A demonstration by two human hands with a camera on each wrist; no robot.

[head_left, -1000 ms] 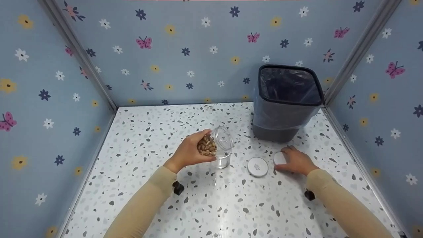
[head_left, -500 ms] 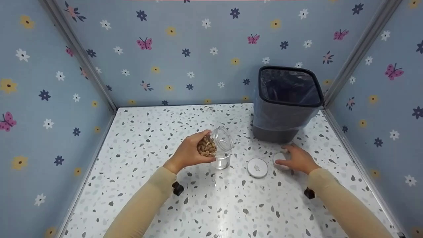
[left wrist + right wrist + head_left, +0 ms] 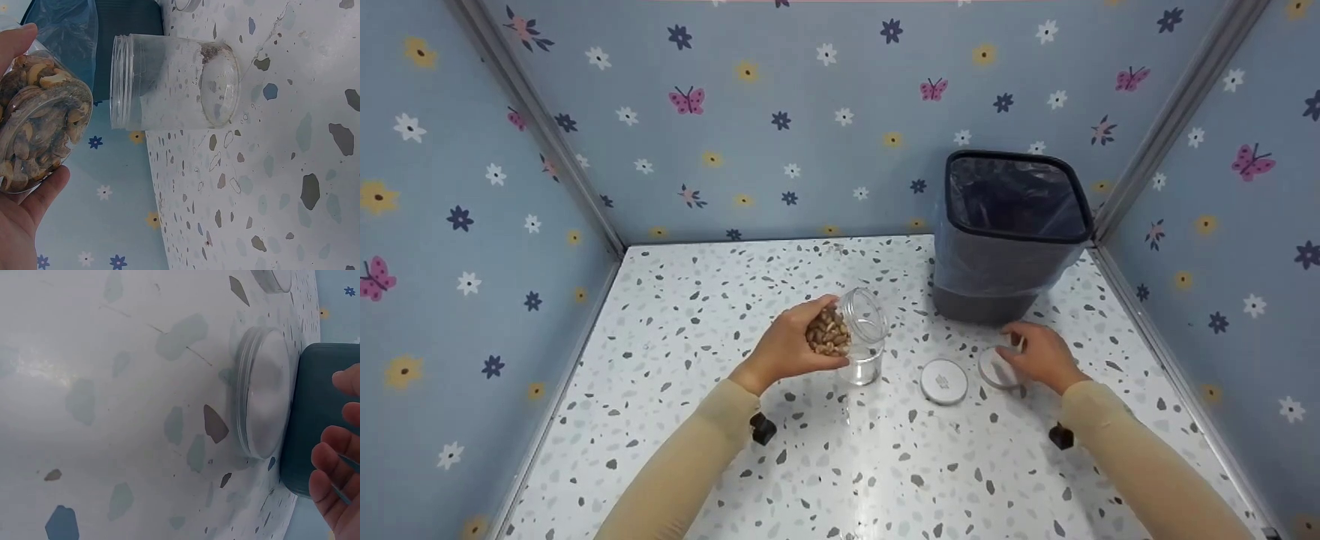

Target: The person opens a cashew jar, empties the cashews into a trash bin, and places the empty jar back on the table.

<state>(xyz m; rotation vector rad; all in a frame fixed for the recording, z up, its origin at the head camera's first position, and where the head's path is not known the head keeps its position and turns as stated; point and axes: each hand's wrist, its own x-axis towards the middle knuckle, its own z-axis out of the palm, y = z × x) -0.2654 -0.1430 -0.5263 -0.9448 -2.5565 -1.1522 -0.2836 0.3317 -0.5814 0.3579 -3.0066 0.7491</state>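
My left hand [image 3: 786,343] grips a clear plastic jar of shelled nuts [image 3: 42,126], fingers and thumb around its sides. The jar leans to the right, its open mouth above an upright clear jar [image 3: 169,84] that stands on the table with no nuts visible inside. My right hand [image 3: 1041,358] hovers over a round white lid [image 3: 269,394] with its fingers loosely bent and nothing in them; in the right wrist view a gap shows between fingertips and lid. Left of that lid lies a second white lid [image 3: 943,381], flat on the table.
A grey bin [image 3: 990,281] with a black rim and a clear liner stands behind my right hand, near the back right corner. The speckled white table [image 3: 720,300] is enclosed by flower-patterned walls [image 3: 810,150] at the back and both sides.
My right hand has let go of the right-hand lid and lifted slightly away, leaving the lid lying on the table. The left hand and its jar of nuts have stayed in place.
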